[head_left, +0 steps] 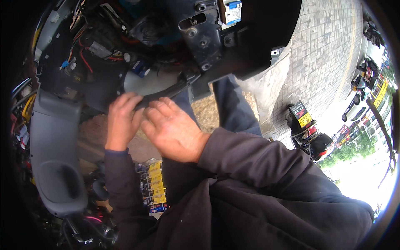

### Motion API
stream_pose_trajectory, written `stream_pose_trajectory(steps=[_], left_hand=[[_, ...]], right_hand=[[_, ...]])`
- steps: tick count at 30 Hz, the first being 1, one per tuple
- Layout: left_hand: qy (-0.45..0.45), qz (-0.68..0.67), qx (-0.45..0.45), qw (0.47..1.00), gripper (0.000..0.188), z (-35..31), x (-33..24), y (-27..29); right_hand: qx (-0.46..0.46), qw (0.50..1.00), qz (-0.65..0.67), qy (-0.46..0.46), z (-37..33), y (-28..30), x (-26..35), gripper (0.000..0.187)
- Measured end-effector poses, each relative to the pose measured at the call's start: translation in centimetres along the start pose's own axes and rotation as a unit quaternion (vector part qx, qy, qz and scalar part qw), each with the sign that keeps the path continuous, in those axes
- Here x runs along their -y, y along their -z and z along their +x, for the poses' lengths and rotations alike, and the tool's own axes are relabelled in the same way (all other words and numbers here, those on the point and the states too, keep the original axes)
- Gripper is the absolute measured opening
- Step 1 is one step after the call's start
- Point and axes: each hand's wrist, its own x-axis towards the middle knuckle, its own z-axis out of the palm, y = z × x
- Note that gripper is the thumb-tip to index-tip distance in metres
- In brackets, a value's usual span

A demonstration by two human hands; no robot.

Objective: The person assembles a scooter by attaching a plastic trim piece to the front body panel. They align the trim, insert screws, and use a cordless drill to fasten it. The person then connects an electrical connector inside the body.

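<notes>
A large black vehicle body shell (246,46) lies in front of me, with its inside showing. My left hand (123,119) is at the near rim (168,91) of this shell, its fingers bent over the dark edge. Close beside it, my right hand (174,130) is closed at the same rim, knuckles up and fingers curled under. The fingertips of both hands are partly hidden. Beyond the hands, loose coloured wires (85,60) and a small blue part (141,68) sit inside the shell.
To the left stands a long grey plastic panel (56,146) with an oval recess. A blue-and-white circuit breaker (231,12) is fixed at the top. Yellow packages (156,183) lie below my arms. At right, a parked scooter (310,139) stands on grey paving (321,54).
</notes>
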Motion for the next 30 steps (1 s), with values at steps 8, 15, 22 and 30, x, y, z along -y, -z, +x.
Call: stream_pose_trajectory(steps=[8,15,22,30], left_hand=[[-0.035,0.032,-0.008,0.999,0.042,-0.3,-0.5,-0.5],[-0.036,0.030,-0.003,0.999,0.045,0.5,-3.4,-1.3],[-0.032,0.020,-0.007,0.999,0.034,1.5,-4.5,-1.8],[-0.009,-0.048,0.032,0.998,0.025,2.3,-4.5,-1.1]], right_hand=[[0.012,1.000,0.028,0.000,-0.7,0.2,0.1,0.040],[0.001,0.999,0.042,-0.015,-0.9,0.0,-0.2,0.040],[-0.073,0.983,0.156,-0.062,-3.7,2.0,-0.8,0.027],[-0.021,0.747,0.485,-0.455,-5.7,3.9,-5.2,0.039]])
